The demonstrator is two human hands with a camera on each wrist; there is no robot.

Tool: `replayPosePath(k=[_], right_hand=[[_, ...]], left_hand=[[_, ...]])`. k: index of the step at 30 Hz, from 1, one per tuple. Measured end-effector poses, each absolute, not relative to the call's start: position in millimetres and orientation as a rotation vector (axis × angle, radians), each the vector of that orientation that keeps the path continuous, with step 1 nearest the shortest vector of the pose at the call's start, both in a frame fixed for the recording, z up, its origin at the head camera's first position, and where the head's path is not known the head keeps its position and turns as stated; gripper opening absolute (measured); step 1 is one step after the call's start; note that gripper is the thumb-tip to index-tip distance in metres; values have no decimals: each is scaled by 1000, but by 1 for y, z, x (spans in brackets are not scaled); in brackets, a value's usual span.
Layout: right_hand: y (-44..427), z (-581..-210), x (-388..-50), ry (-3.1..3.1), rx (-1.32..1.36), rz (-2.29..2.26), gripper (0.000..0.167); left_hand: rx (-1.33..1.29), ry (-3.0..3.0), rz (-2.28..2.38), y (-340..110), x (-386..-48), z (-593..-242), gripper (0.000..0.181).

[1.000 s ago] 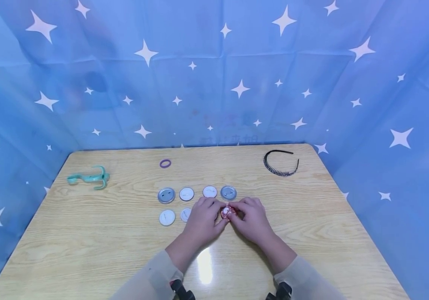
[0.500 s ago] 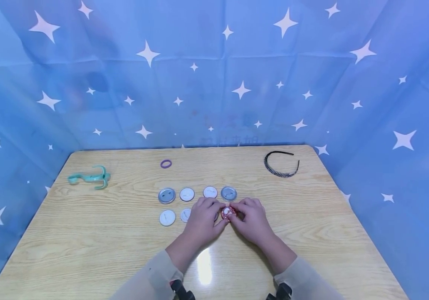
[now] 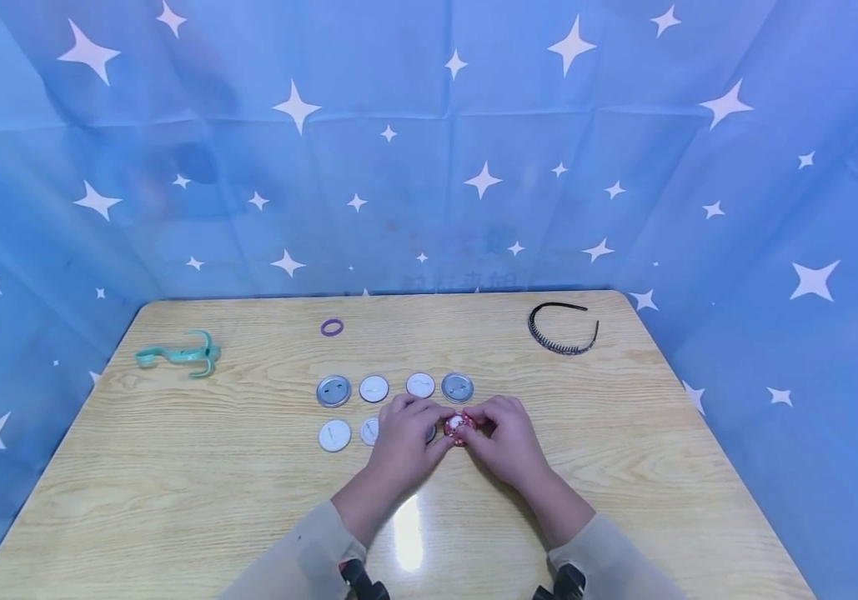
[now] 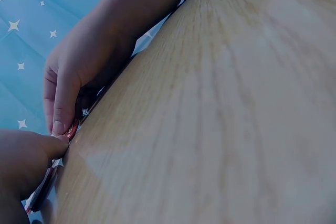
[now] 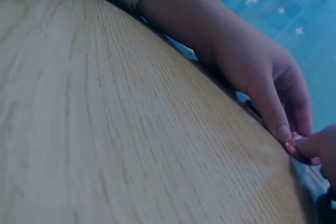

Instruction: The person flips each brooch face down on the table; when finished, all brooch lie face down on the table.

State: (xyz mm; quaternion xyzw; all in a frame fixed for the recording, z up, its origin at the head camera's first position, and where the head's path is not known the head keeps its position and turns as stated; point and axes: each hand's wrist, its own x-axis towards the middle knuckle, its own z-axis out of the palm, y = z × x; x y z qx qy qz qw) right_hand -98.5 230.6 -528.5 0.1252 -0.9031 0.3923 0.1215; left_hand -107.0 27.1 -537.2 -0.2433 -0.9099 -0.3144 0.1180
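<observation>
A red pin badge with a white design lies face up at the right end of the front row of badges. My left hand pinches its left side with thumb and forefinger. On its right edge are the thumb and fingers of my right hand. In the left wrist view, both hands meet at the badge's red rim, low over the wood. The right wrist view shows the red badge between the fingertips too. A grey-backed badge is mostly hidden behind my left hand.
Several badges lie pin side up, among them a grey one and a white one. Farther back are a purple hair tie, a black headband and a teal claw-shaped item. A starry blue curtain surrounds the wooden table.
The red badge has shifted very slightly to the right between my hands. More of the grey-backed badge beside it shows. The other things stay where they were.
</observation>
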Motion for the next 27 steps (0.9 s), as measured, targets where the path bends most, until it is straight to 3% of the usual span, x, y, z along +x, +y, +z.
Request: replayPosePath(k=[27], right_hand=[[231, -523, -97, -2646, 249, 1296, 21]], left_hand=[[-603, -2699, -1036, 28, -107, -533, 27]])
